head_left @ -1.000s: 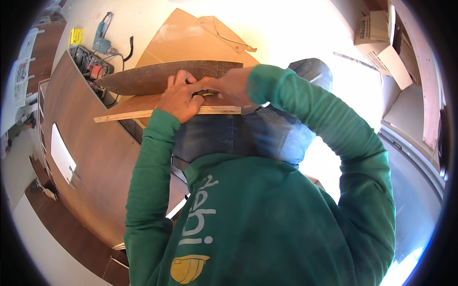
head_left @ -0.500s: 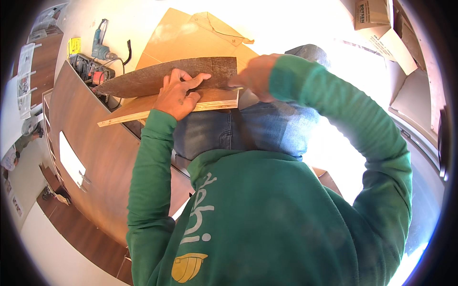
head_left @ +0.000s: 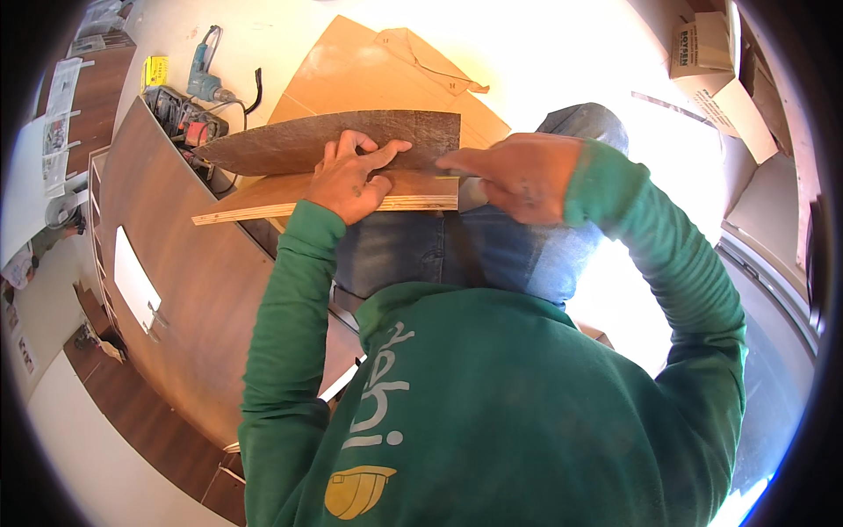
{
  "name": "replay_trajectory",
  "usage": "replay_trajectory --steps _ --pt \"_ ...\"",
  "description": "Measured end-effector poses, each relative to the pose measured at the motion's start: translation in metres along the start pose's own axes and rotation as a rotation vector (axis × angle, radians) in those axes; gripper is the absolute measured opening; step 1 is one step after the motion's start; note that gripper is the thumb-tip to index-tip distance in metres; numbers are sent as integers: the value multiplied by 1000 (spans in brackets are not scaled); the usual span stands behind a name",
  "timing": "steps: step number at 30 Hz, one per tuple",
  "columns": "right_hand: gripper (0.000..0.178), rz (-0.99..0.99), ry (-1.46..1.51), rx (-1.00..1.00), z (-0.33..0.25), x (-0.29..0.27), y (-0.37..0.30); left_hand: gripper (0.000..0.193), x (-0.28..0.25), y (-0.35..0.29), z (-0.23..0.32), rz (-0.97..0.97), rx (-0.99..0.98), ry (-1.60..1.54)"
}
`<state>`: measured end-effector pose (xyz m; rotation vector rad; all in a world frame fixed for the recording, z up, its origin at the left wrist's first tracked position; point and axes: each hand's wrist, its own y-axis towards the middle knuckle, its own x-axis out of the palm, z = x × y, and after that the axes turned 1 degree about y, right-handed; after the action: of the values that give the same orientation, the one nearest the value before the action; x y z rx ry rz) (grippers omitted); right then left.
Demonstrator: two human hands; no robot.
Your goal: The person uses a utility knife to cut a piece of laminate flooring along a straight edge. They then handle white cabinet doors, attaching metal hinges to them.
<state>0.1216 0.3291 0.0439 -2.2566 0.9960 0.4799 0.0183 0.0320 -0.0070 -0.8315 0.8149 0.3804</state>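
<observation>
A plywood board [head_left: 395, 186] with a layered edge lies across my lap, wood face up. Behind it a dark brown thin sheet [head_left: 290, 143] stands tilted and bowed along its length. My left hand [head_left: 349, 183] rests on the board with its thumb and fingers apart, the fingers reaching against the sheet. At the right end of both pieces is my right hand [head_left: 531, 180], closed with the index finger stretched towards the board's corner. A small tool seems to be in it, too blurred to name.
A blue-green drill [head_left: 204, 83] and a dark tool case [head_left: 180, 119] are at the far left, near a yellow box [head_left: 155, 72]. Flat cardboard [head_left: 329, 70] lies beyond the board. A large brown panel [head_left: 180, 290] is on my left, cardboard boxes [head_left: 707, 66] far right.
My right hand has shifted right and a little down, away from the board's end. The left hand stays in place on the board; the whole view has slid slightly.
</observation>
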Motion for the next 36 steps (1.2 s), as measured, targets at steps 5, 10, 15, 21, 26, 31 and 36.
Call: replay_trajectory --steps 5,10,15,21,26,31,36 --pt "54 -122 -32 -39 3 28 69 63 4 0 -6 -5 -6 -7" --pt "53 -208 -136 -22 4 38 99 63 1 0 -1 -2 -14 -27" --pt "54 -191 -289 -24 13 43 101 59 2 1 -6 -5 -11 -90" --pt "54 -210 -413 28 2 32 102 59 4 4 -9 10 -2 -53" --pt "58 -309 -485 118 -11 7 59 60 2 -1 -6 -8 1 -47" --pt "68 8 -358 131 16 -2 -13 63 -3 -3 6 2 11 -24" --pt "44 -26 -406 208 -11 -47 -57 64 3 -2 -1 5 -9 -9"
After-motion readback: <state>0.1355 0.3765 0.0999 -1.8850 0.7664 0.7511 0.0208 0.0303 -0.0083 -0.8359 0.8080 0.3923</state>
